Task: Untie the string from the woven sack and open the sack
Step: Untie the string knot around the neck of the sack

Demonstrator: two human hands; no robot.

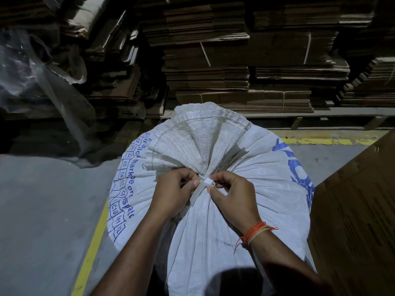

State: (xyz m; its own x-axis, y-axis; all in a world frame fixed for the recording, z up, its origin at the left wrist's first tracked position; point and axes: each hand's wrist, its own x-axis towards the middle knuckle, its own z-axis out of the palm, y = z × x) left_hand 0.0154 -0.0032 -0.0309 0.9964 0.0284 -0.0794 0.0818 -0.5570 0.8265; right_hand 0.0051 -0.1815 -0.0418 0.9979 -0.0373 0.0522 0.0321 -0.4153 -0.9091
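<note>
A full white woven sack (267, 189) with blue print stands upright in front of me. Its mouth is bunched into a neck, and the loose top fans out above it. A flat white string (201, 190) is knotted around the neck, with one tail hanging down toward me. My left hand (173, 193) pinches the string at the left of the knot. My right hand (233, 195), an orange thread on its wrist, pinches the knot's small loop from the right. Both hands touch the sack's neck.
Stacks of flattened cardboard (245, 67) fill the shelves behind the sack. A brown cardboard sheet (359, 210) leans at the right. Clear plastic wrap (32, 77) hangs at the left. Yellow floor lines (92, 251) run along the grey concrete floor.
</note>
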